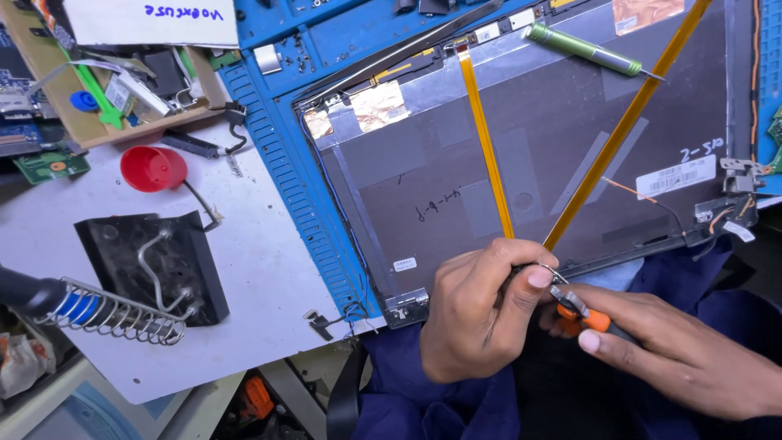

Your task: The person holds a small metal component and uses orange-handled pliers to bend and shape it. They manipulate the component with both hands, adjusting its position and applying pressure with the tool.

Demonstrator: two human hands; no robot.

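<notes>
- The left hand sits at about five o'clock in the view, fingers curled together, thumb and forefinger pinched on a small metal part at the near edge of the laptop lid.
- The right hand comes in from four o'clock, fingers closed around an orange-handled tool; the tool's tip meets the small metal part just beside the left thumb.
- The laptop lid, a grey back cover lying inside-up, fills the centre and the two o'clock part of the view, resting on a blue work mat.
- Two yellow flat strips run across the lid from twelve o'clock down toward the hands, converging near the left thumb.
- A green pen-shaped tool lies on the lid at one o'clock, well apart from both hands.
- A red cup stands on the white table at ten o'clock.
- A black stand with a bent wire lies at nine o'clock, and just beside it at eight o'clock a coiled wire iron holder.
- A wooden tray of small parts sits at eleven o'clock.
- Dark blue cloth covers the person's lap below the hands at six o'clock.
</notes>
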